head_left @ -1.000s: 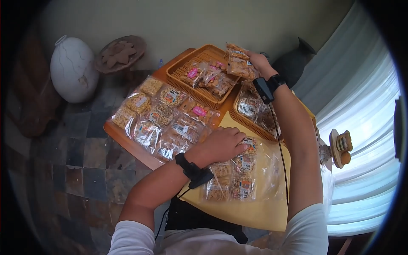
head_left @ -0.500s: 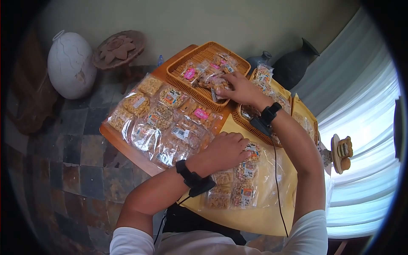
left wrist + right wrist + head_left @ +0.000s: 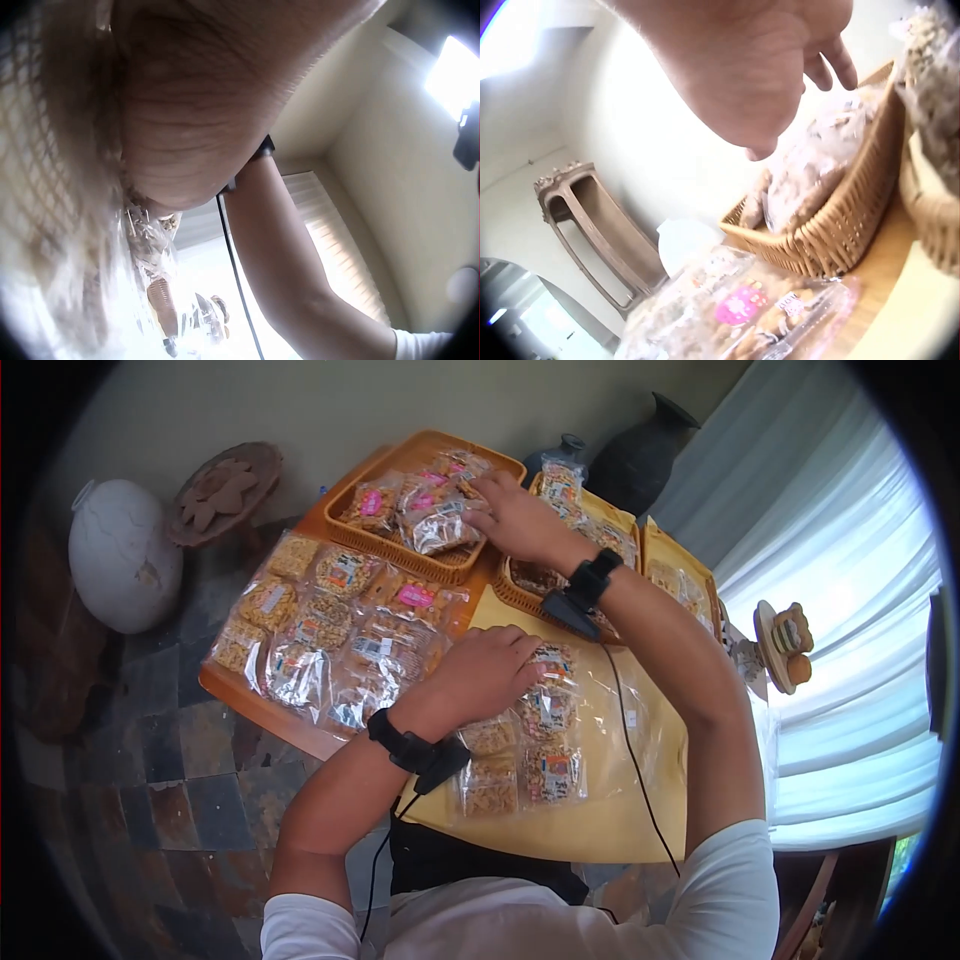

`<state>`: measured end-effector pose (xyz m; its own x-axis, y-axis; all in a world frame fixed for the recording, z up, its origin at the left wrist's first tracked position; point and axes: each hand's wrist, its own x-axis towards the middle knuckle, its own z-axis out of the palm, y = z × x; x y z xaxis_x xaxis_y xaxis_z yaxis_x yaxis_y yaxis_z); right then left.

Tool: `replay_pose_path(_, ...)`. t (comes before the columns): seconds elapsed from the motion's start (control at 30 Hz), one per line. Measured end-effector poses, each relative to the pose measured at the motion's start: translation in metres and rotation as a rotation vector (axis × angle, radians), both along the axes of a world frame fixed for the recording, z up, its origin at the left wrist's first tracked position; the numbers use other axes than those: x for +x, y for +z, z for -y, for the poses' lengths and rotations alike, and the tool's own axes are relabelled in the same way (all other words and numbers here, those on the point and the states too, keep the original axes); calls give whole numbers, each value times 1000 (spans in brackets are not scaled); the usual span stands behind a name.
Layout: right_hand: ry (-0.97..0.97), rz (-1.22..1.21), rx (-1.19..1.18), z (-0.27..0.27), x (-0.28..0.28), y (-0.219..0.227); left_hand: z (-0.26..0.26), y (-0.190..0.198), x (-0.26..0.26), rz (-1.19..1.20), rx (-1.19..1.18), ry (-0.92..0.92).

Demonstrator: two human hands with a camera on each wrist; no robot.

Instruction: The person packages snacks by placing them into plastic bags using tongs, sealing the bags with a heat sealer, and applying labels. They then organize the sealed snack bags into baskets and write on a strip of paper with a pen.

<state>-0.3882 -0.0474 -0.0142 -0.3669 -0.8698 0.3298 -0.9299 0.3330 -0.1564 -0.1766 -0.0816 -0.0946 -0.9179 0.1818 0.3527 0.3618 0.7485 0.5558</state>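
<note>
My left hand (image 3: 475,675) rests on the plastic-wrapped snacks, its fingers over the top end of a clear bag of snack squares (image 3: 548,712). In the left wrist view its palm lies against crinkled plastic (image 3: 82,187). My right hand (image 3: 530,525) reaches over the back wicker basket (image 3: 455,572), thumb and fingers apart at the small snack packets (image 3: 437,525) inside. Some of these packets carry pink labels. The right wrist view has this hand (image 3: 757,67) over the packets, fingers pointing down, with nothing seen between them.
A big clear sheet of wrapped snacks (image 3: 325,625) covers the table's left side. A second wicker basket (image 3: 525,595) with snack bags stands under my right wrist. Dark vases (image 3: 640,455) stand behind, a white vase (image 3: 125,555) at left. A cable (image 3: 632,745) hangs from my right wrist.
A second ago my right hand held snack packs above the baskets; it has let go and now reaches into the back basket. The packets there have shifted. My left hand stays on the snacks.
</note>
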Motion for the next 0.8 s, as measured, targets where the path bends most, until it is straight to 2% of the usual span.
replay_pose_path(0.13, -136, 110, -28, -121, 22, 49, 1, 0, 4, -9, -1, 33)
replay_pose_path(0.2, -367, 170, 32, -183, 49, 71, 1, 2, 5, -10, 8, 56)
replay_pose_path(0.27, -604, 226, 143, -248, 56, 67, 1, 1, 5, 15, -61, 90)
replay_pose_path(0.33, -753, 431, 347, -290, 76, 64, 1, -1, 4, 9, -60, 107)
replay_pose_path(0.37, -731, 492, 412, -315, 80, 48, 1, -2, 3, 3, -75, 128)
replay_pose_path(0.4, -714, 617, 453, -322, 92, 39, 1, -3, 3, 0, -70, 126)
replay_pose_path(0.47, -607, 926, 357, -324, 116, 20, 2, -3, 2, 24, -75, 115)
replay_pose_path(0.5, -607, 923, 351, -322, 120, 6, 2, -3, 2, 20, -79, 114)
replay_pose_path(0.57, -276, 817, 118, -317, 123, -27, 1, -1, 3, 47, -110, 110)
replay_pose_path(0.6, -276, 821, 110, -307, 124, -35, 1, -2, 3, 49, -118, 106)
replay_pose_path(0.67, -133, 819, -140, -279, 119, -47, 2, -4, 2, 55, -113, 90)
replay_pose_path(0.7, -130, 825, -152, -269, 116, -52, 2, -5, 3, 59, -126, 88)
replay_pose_path(0.77, -223, 1258, -313, -249, 110, -58, 2, -5, 4, 42, -114, 91)
replay_pose_path(0.8, -213, 1259, -331, -238, 107, -54, 2, -3, 4, 40, -134, 90)
